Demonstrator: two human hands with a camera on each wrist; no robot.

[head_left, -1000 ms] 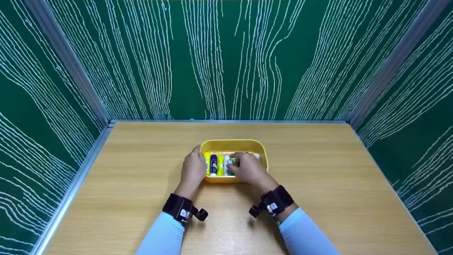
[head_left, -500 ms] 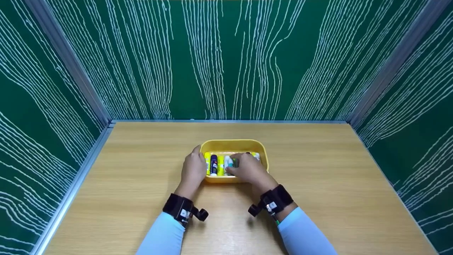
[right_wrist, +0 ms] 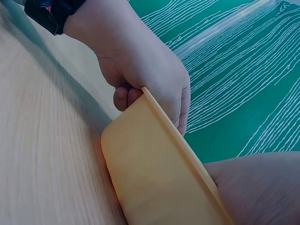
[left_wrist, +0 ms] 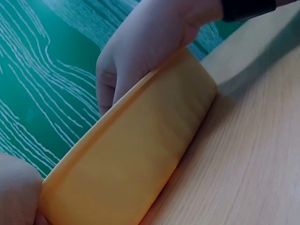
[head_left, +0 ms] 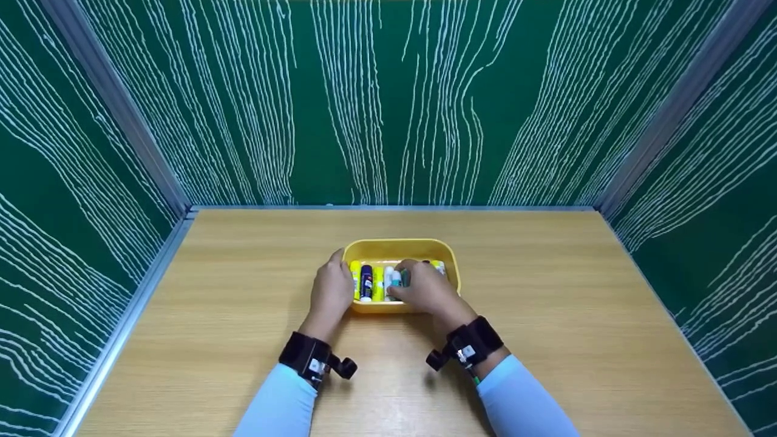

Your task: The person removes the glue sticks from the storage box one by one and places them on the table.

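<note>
A yellow plastic tub (head_left: 400, 246) stands on the wooden table, with glue sticks laid side by side in it. My left hand (head_left: 331, 285) grips its left wall; in the right wrist view, this hand (right_wrist: 150, 75) has fingers curled around the rim. My right hand (head_left: 430, 290) reaches inside, thumb and forefinger pinching a white-and-teal glue stick (head_left: 396, 278) lengthwise. To its left lie a white stick (head_left: 388, 277), a yellow stick (head_left: 378, 282), a dark blue stick (head_left: 366, 282) and another yellow one (head_left: 356, 279). The right hand covers the tub's middle right; stick ends (head_left: 438, 266) show beyond it.
The wooden table (head_left: 243, 303) extends around the tub. Green panels (head_left: 340, 121) with white wavy lines enclose it at the back and sides, joined by grey metal posts. A black strap with a small camera (head_left: 312, 358) sits on each wrist.
The white-and-teal glue stick, slanted half a second ago, now lies straight beside the white one. My right hand has shifted only slightly; the left hand and tub stay put.
</note>
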